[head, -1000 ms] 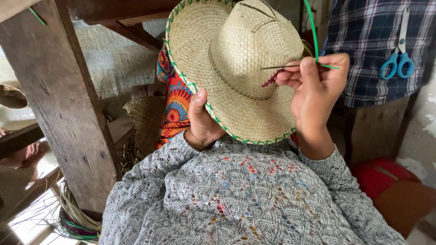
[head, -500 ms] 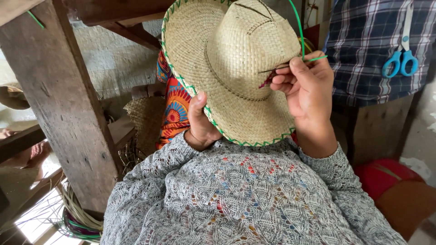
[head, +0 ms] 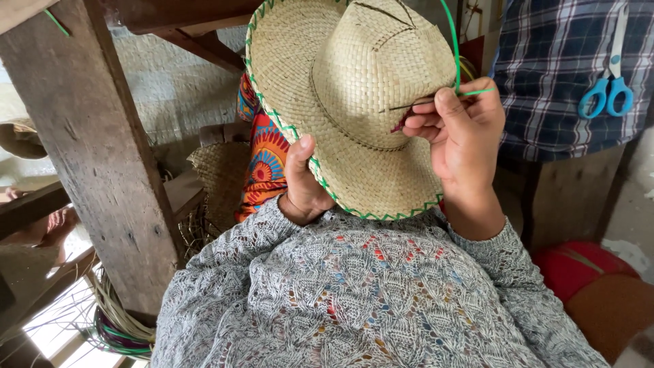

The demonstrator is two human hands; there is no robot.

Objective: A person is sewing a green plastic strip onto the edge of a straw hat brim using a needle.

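A woven straw hat [head: 340,88] with a green zigzag stitched edge is held up in front of me. My left hand [head: 304,178] grips its brim at the lower left, thumb on top. At the crown's right side, where a dark band runs round it, my right hand [head: 462,129] pinches a thin green strand [head: 452,41]. The strand rises in a curve above my fingers. Both my arms wear a grey patterned knit sweater [head: 368,300].
A thick wooden post [head: 95,150] stands at the left. Behind the hat hang a bright orange patterned cloth [head: 262,163] and a small woven basket [head: 218,170]. Blue-handled scissors [head: 606,88] hang against a plaid shirt at the right. Straw bundles [head: 122,320] lie at the lower left.
The hat and both hands have shifted slightly left and up in view. The green strand has been drawn from a low slant into a taller upright curve.
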